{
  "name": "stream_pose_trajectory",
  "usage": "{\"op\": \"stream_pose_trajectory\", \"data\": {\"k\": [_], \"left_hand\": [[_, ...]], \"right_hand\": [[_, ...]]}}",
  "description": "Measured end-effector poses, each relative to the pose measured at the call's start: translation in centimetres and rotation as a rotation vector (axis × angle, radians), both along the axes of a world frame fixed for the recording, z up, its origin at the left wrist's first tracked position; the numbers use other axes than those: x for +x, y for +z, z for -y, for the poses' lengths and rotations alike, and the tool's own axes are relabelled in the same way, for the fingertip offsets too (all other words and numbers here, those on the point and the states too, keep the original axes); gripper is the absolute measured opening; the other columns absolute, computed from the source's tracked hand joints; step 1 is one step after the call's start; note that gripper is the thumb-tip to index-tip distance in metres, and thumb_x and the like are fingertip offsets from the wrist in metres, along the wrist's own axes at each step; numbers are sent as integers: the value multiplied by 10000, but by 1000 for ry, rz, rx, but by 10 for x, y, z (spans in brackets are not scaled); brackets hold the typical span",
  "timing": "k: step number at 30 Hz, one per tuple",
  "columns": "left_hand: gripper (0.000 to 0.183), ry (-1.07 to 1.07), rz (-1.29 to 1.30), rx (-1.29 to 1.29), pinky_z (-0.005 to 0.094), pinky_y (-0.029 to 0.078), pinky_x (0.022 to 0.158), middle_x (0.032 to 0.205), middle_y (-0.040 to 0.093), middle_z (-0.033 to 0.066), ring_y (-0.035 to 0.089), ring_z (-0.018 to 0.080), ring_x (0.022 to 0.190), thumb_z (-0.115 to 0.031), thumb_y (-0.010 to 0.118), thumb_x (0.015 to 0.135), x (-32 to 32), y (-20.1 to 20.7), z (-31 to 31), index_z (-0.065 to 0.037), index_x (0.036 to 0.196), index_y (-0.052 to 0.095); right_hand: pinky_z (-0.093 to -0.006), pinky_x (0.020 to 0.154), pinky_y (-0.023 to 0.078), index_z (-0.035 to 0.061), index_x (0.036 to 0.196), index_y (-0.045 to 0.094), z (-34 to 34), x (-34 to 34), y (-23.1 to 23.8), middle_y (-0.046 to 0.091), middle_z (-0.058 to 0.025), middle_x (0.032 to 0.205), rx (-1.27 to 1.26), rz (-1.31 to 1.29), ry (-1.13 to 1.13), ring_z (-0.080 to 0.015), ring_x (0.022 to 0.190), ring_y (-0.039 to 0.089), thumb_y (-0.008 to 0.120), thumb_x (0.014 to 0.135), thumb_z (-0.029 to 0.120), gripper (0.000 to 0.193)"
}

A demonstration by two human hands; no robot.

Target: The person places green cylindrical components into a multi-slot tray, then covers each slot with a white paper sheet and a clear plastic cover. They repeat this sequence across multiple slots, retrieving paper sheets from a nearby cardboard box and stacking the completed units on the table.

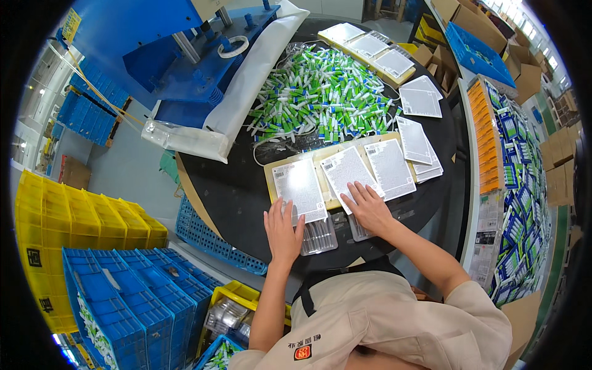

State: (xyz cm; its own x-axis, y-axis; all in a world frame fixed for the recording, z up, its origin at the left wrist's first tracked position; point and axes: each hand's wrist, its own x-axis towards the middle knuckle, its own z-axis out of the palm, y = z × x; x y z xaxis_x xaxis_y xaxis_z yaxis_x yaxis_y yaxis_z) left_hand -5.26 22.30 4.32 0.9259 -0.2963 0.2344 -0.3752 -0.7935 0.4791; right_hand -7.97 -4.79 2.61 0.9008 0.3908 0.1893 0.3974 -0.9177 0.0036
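Three white printed cards lie in a row on a long cream tray at the near side of the round black table. My left hand touches the lower left corner of the left card, its fingers stretched out. Below that card a clear plastic blister sticks out. My right hand lies with spread fingers on the lower part of the middle card, which sits tilted. A second clear blister shows partly beneath it. The right card is untouched.
A heap of green-and-white tubes covers the table's middle. Loose cards lie at the right, and another loaded tray stands beyond. A blue press machine is at the far left. Blue crates and yellow crates stand left.
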Motion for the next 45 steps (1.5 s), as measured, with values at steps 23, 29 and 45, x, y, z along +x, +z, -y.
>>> {"op": "stream_pose_trajectory", "data": {"k": [23, 29, 45], "left_hand": [[588, -365, 54, 299, 549, 208, 1230, 1629, 352, 97, 301, 307, 1517, -91, 535, 933, 71, -25, 68, -37, 1508, 425], [574, -391, 87, 416, 560, 209, 1231, 1636, 347, 69, 285, 292, 1526, -109, 507, 947, 80, -26, 67, -52, 1513, 431], [618, -363, 10, 451, 580, 206, 1218, 1573, 401, 195, 342, 308, 1490, -273, 607, 990, 7, -19, 69, 38, 1487, 410]], "right_hand": [[-513, 998, 523, -23, 1369, 571, -33, 7, -8, 575, -286, 1382, -64, 110, -78, -428, 1269, 586, 557, 913, 171, 496], [-505, 1113, 421, -2, 1444, 488, 0, 15, 23, 444, -282, 1505, 290, -227, 13, -434, 1395, 443, 659, 897, 246, 625], [-528, 1252, 142, 64, 1564, 358, 48, 96, -15, 290, -218, 1637, 39, -197, -31, -320, 1536, 252, 514, 1002, 510, 734]]}}
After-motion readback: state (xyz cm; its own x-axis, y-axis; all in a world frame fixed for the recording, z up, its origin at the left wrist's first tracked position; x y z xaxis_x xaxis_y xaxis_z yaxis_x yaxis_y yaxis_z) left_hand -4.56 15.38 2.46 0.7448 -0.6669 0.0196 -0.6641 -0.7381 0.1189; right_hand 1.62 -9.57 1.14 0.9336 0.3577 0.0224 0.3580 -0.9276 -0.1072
